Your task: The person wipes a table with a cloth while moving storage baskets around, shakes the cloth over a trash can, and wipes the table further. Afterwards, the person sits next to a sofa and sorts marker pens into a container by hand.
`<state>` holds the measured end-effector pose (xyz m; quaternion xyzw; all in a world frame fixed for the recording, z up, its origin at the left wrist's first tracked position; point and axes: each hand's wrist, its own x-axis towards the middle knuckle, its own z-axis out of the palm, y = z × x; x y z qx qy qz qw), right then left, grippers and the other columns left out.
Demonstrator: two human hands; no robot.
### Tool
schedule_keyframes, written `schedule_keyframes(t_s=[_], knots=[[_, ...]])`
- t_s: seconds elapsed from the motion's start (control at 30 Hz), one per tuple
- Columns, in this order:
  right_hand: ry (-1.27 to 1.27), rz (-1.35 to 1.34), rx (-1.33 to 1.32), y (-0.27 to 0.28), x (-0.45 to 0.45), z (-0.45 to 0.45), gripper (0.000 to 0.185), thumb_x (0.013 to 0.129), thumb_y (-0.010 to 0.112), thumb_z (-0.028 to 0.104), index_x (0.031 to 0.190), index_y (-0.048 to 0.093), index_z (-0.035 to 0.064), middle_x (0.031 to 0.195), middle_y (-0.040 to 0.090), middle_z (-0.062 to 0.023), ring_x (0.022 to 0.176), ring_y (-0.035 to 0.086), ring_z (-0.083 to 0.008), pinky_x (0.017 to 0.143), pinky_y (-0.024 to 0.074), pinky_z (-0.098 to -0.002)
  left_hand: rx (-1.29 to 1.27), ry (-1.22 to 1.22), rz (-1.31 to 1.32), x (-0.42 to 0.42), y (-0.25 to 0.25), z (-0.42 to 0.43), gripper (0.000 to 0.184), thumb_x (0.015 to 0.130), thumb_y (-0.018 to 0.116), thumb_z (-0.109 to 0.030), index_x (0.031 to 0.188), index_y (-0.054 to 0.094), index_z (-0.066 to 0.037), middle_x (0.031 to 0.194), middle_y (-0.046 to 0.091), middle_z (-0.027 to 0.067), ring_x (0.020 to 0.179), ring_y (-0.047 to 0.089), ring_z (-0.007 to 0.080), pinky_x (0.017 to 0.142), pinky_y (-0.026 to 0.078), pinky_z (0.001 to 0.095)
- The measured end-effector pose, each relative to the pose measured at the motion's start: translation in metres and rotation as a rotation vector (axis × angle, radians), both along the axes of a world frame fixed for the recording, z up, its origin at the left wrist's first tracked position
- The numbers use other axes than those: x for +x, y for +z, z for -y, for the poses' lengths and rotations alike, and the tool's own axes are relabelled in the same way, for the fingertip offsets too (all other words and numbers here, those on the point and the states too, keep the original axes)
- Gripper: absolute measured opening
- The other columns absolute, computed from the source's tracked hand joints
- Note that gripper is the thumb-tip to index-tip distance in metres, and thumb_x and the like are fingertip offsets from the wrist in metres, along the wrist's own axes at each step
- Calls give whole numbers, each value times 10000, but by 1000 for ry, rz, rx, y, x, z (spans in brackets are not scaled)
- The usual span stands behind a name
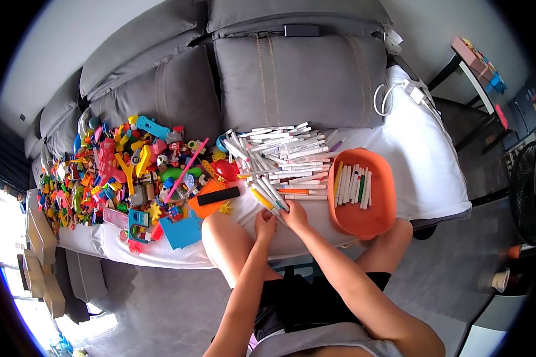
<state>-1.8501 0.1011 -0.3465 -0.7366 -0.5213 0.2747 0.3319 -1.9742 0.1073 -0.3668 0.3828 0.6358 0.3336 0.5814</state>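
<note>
A pile of white-barrelled markers (292, 152) lies on the white sofa cover in front of me. At its near edge my right hand (295, 215) has its fingers closed around the lower end of a marker (278, 203). My left hand (265, 226) is just to the left, its fingers curled in; whether anything is in them is hidden. A yellow marker (261, 198) lies just beyond the left hand. To the right stands an orange basket (363, 223) holding several markers (352, 185) laid side by side.
A large heap of mixed plastic toys (125, 172) spreads along the sofa to the left. A black bar-shaped object (218, 196) and a blue flat piece (181, 231) lie near my knee. Grey cushions (304, 80) line the back. A white cable (382, 100) lies at the right.
</note>
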Motion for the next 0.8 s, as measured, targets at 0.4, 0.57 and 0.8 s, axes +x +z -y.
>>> schedule_keyframes(t_s=[0.4,0.57,0.8], knots=[[-152,-371,196,47,35,58,263,937,528,248,1045,557,10,662,610,-44,458,521,-101,431,418,-254,404,167,-1,28,36,2,229,922,540,-149,1061,522,31,694,565,35,608,509,72,520,406,238],[-367,-148,526,88,87,80,304,939,509,154,1182,495,-27,806,626,-122,648,609,-201,589,483,-301,602,-129,-81,126,99,3,237,877,595,-144,1055,569,11,630,598,97,528,552,154,494,435,297],[-496,58,348,75,191,88,422,846,506,22,1261,446,-22,1187,501,-278,1096,509,-401,909,426,-411,655,-595,-321,232,111,-1,330,843,573,-226,1102,560,-22,867,628,221,780,601,398,706,490,460]])
